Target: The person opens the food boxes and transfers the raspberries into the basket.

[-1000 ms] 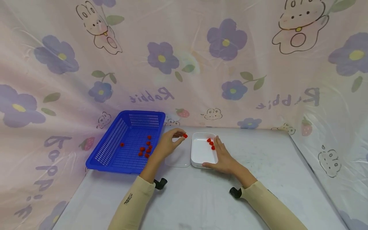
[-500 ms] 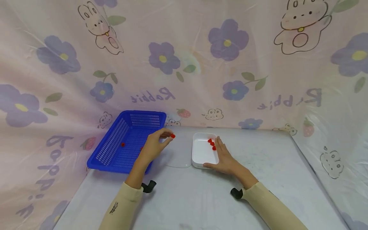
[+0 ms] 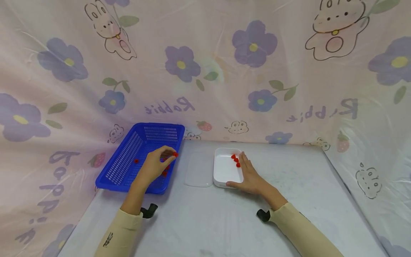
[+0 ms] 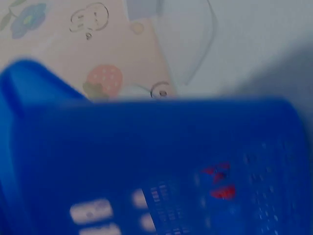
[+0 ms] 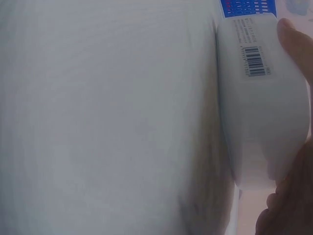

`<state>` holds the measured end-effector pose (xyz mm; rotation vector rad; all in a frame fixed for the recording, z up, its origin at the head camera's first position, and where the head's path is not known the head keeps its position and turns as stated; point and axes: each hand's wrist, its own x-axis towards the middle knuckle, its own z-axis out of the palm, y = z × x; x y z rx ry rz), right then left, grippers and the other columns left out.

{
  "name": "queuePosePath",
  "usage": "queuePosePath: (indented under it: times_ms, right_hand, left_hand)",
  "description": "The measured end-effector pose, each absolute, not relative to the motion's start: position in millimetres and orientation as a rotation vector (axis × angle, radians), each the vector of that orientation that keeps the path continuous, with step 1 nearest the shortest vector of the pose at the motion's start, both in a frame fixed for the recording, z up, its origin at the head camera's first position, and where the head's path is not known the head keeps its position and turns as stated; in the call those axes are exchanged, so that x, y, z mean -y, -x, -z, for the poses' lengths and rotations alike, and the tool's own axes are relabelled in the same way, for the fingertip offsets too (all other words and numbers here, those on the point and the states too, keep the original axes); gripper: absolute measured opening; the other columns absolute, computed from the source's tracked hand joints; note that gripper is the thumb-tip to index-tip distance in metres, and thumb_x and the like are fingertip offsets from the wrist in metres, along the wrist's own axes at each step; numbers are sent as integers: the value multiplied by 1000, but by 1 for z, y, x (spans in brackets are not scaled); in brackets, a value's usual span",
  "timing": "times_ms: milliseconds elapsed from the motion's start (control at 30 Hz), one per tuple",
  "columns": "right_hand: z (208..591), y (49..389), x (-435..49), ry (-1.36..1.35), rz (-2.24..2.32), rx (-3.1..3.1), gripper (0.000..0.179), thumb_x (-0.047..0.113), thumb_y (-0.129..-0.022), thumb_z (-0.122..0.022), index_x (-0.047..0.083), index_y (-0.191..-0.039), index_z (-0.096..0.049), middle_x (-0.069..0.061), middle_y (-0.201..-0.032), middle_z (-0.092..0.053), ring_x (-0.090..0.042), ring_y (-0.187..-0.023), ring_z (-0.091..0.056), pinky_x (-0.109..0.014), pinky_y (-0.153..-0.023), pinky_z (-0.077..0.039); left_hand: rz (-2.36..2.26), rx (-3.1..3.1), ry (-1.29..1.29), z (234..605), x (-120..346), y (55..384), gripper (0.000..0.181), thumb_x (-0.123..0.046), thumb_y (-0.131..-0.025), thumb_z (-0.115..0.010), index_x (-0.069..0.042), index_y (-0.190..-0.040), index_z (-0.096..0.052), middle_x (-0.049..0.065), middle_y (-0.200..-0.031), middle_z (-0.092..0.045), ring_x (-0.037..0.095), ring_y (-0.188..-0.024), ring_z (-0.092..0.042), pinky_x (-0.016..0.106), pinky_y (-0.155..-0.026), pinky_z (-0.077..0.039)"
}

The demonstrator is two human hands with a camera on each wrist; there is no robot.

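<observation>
My left hand (image 3: 152,166) is over the right part of the blue basket (image 3: 131,185) and pinches a small red piece (image 3: 175,154) between thumb and fingertips, near the rim. More small red pieces (image 3: 165,174) lie in the basket, partly hidden by the hand. In the left wrist view the basket wall (image 4: 146,132) fills most of the picture; the hand is out of it. My right hand (image 3: 252,178) holds the white box (image 3: 224,171) at its right side, thumb on the near rim. Three red pieces (image 3: 236,160) lie in the box along its right wall.
A clear flat lid (image 3: 198,169) lies on the white table (image 3: 205,221) between basket and box. A printed curtain (image 3: 212,89) hangs behind the table. A barcode label (image 5: 254,61) shows on the box in the right wrist view.
My left hand has moved left with the pinched red piece, from beside the white box to over the basket's right side. The right hand and the box have stayed put.
</observation>
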<state>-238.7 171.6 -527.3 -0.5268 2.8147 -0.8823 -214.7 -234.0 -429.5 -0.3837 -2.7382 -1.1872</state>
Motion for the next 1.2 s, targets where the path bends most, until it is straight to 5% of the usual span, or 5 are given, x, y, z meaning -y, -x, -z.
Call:
queuePosePath:
  times_ms: [733,1200]
  right_hand:
    - [530,240,-172,549,878,-2826,144,80,-79,-77,8,-172,7,-11,-180,11,-43,-165,-2,-64,-129,-17]
    - [530,240,-173,545,890,-2824,144,80,-79,-76,10,-172,8,-10,-181,11,-42,-165,-2,-65,-128,-18]
  left_hand:
    - [1134,2775,229,447,278,226,25,-14,-107,-68,-5,-131,-68,19,-129,-73,41,-122,-68,59,-104,-55]
    - [1114,2763,277,434,264,225,26,-12,-106,-70,-5,-131,-69,18,-129,-73,41,-123,-68,60,-108,-53]
